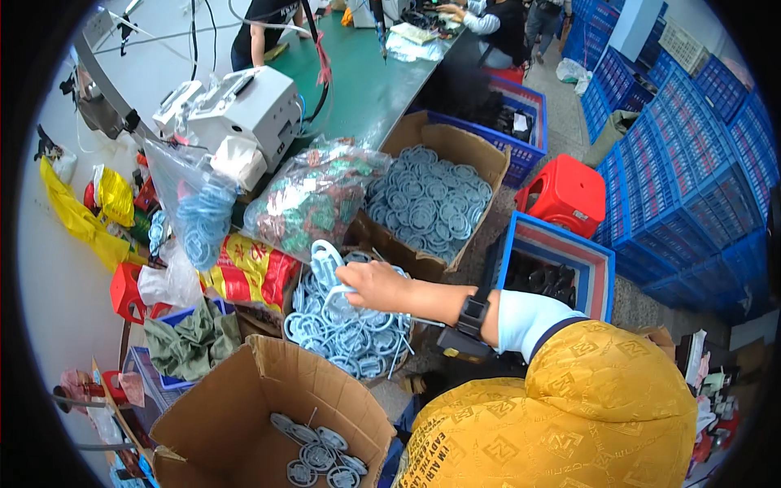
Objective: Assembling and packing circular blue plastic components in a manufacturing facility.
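Note:
My right hand [376, 285] reaches in from the right, a black watch-like band on its wrist. Its fingers are closed on pale blue plastic parts [326, 262], which look like rounded, looped frames. Below the hand lies a heap of similar pale blue parts [346, 346] in a container whose sides are mostly covered. Nearer to me stands an open cardboard box [236, 407] with several ring-shaped plastic parts [319, 455] at its bottom. Beyond the hand, another cardboard box [503, 167] is filled with grey-blue round parts [431, 199]. My left hand is out of view.
A clear bag of red and green pieces [313, 195] and a grey machine [248, 114] are by the green table [350, 77]. On the right are a red stool [563, 195], a blue crate [598, 276] and stacked blue crates [675, 179]. People are at the far end.

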### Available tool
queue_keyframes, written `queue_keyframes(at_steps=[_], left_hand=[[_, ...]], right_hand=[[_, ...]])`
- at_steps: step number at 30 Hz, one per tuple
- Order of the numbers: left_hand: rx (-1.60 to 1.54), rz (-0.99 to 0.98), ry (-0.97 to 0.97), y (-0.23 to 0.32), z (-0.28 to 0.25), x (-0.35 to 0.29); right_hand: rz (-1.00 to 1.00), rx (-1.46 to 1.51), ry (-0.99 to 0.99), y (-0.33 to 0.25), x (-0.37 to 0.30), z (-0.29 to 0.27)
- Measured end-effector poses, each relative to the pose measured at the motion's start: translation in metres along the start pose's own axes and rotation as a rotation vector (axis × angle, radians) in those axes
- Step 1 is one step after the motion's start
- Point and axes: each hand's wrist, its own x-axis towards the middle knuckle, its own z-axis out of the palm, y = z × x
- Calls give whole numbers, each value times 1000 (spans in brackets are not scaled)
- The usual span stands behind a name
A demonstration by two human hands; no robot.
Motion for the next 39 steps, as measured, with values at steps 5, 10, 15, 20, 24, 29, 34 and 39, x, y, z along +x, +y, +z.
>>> queue_keyframes(at_steps=[5,10,15,20,24,29,34,39], left_hand=[[308,-70,-58,129,37,-6],[307,-111,-92,102,31,-18],[444,-225,-179,137,61,-32],[334,-478,-255,140,46,-53],[352,-504,-222,153,47,-62],[272,-519,-119,166,50,-64],[88,-363,-62,191,61,-55],[52,-361,63,247,69,-53]], right_hand=[[33,1,-89,26,9,68],[122,196,-79,35,11,132],[443,398,-68,115,-13,202],[463,173,-201,142,-7,200],[536,112,-242,144,-1,188],[194,189,86,85,12,167],[-438,501,-303,-88,16,93],[-744,273,-858,-161,-8,252]])
